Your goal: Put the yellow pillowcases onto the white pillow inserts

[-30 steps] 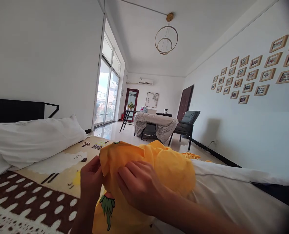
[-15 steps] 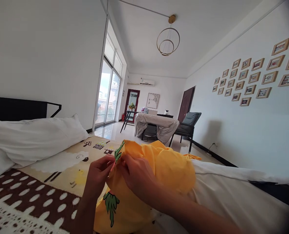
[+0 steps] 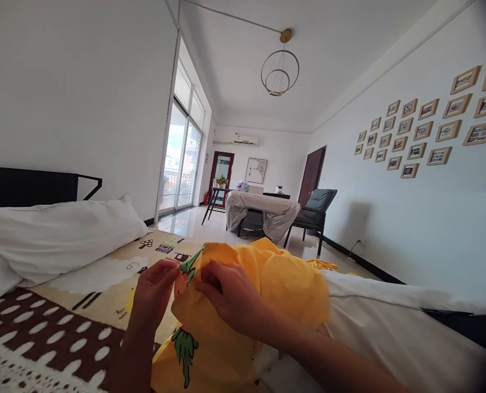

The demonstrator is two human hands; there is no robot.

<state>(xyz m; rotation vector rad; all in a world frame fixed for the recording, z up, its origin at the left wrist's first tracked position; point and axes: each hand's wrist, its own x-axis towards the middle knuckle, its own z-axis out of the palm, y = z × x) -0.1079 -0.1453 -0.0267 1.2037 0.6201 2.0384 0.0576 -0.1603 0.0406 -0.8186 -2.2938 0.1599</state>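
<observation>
A bunched yellow cloth [image 3: 290, 281] with a green leaf print lies across the bed in front of me; its exact kind does not show. My left hand [image 3: 155, 292] pinches the cloth's edge at the left, by a printed green leaf. Close to its right, my right hand [image 3: 229, 295] has thumb and fingers pressed together on a fold of the same cloth. Between the two hands a short stretch of the edge is raised and spread. The lower part of the cloth hangs toward me, with another leaf print on it.
Under the cloth is a patterned blanket [image 3: 107, 281] with sheep and dots. White pillows [image 3: 66, 232] lie at the left, and white bedding [image 3: 394, 327] at the right. Farther off stand a covered table [image 3: 263, 204] and a dark armchair [image 3: 319, 213].
My left hand has moved left and slightly down, away from my right hand, drawing the cloth's edge out between them. The right hand stays at nearly the same spot.
</observation>
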